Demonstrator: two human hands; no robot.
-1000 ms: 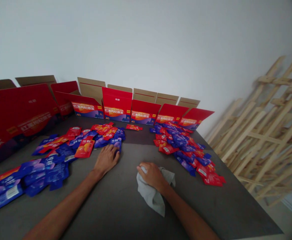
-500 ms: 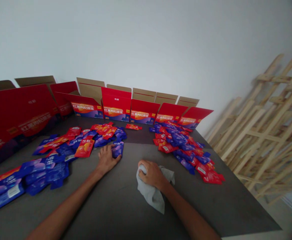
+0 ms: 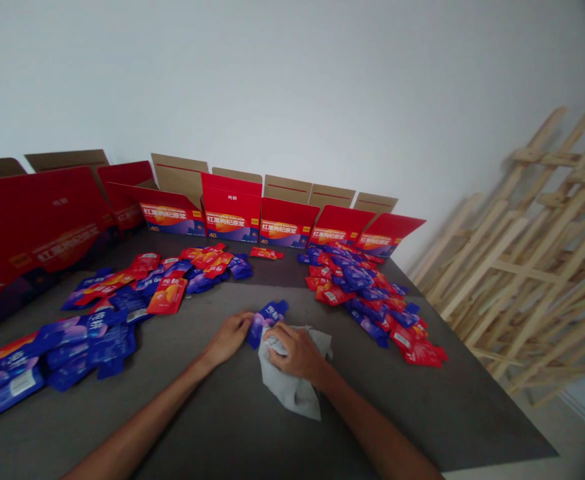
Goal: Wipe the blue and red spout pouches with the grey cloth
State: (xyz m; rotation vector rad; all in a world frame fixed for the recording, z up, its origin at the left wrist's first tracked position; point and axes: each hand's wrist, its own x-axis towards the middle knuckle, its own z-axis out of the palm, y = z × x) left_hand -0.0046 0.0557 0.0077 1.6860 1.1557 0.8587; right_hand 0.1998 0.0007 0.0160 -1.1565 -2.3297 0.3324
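A blue foil pouch (image 3: 267,322) lies on the dark grey tabletop (image 3: 182,413) between my hands. My left hand (image 3: 229,339) grips its lower left end with the fingertips. My right hand (image 3: 297,353) is closed over a crumpled grey cloth (image 3: 287,383), which covers the pouch's lower end. The part of the pouch under the cloth is hidden.
Loose red and blue pouches lie in a left pile (image 3: 137,287) and a right pile (image 3: 362,287). Open red cartons (image 3: 232,207) stand along the far edge. Wooden frames (image 3: 527,260) lean against the wall on the right, past the table edge.
The blue pouch has moved from the left pile's edge to between my hands. My left hand has moved right with it, and my right hand has brought the cloth left onto it.
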